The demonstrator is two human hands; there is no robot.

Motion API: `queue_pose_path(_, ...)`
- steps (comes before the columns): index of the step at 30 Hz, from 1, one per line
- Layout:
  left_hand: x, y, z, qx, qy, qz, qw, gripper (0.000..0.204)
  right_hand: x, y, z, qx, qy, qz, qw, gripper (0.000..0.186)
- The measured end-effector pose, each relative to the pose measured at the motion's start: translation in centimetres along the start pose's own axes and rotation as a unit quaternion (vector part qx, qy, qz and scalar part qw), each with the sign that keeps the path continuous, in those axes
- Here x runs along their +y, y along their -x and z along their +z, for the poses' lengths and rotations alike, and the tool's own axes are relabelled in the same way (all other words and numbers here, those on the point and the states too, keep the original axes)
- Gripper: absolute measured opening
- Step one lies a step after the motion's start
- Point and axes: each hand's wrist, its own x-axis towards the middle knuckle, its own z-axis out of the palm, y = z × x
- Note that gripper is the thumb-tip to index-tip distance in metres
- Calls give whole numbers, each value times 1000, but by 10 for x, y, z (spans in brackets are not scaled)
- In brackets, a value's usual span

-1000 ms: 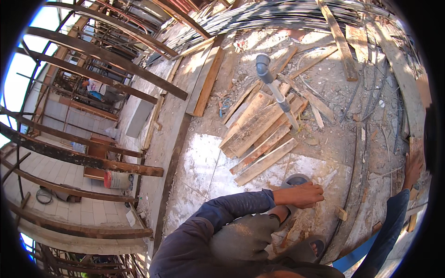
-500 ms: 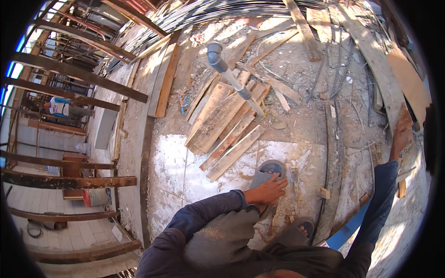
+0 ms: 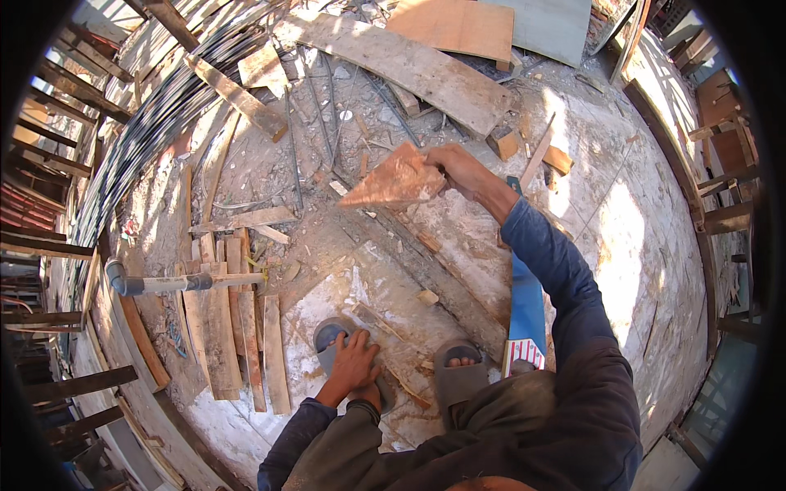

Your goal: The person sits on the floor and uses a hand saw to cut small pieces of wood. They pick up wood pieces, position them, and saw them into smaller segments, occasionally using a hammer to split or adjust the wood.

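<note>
A triangular reddish-brown wood offcut (image 3: 381,184) is raised over the debris, gripped at its right corner by my right hand (image 3: 454,168). My left hand (image 3: 356,356) rests on my left foot and grey sandal (image 3: 324,331), fingers bent and apart, holding nothing. A long blue object (image 3: 526,303) with a red-and-white striped end lies beside my right leg, partly hidden by my arm. Loose wood strips (image 3: 217,344) lie to the left, beside an elbowed grey pipe (image 3: 160,285).
A long plank (image 3: 401,61) lies across the back near a brown board (image 3: 450,24) and a pale sheet. Bundled rods (image 3: 151,131) curve along the left, near timber framing. Offcuts and rubble (image 3: 327,123) cover the ground ahead, and a small wood block (image 3: 503,143) sits right of centre.
The view has turned rightward. My right hand has moved from the far right into the middle, now lifting the wood offcut. My left hand stays at my foot.
</note>
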Motion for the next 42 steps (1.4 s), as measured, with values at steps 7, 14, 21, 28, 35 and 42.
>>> queue_pose_path(7,-3,2,4,-6,17,-3,1000,44,-68,-29,-101,361,77,-312,875,79)
queue_pose_path(14,-4,5,5,10,24,-1,1000,46,86,-60,-177,532,321,-64,781,77)
queue_pose_path(21,-5,4,3,-6,35,-5,999,51,87,-79,-183,464,46,6,885,41)
queue_pose_path(28,-4,7,3,36,27,3,999,49,58,-87,-161,423,-100,-31,900,36)
queue_pose_path(35,-3,4,6,18,17,-7,1000,49,-1,-64,-84,360,-84,-260,892,35)
queue_pose_path(42,-1,6,9,22,-1,-15,1000,48,-45,-10,28,305,421,-375,767,29)
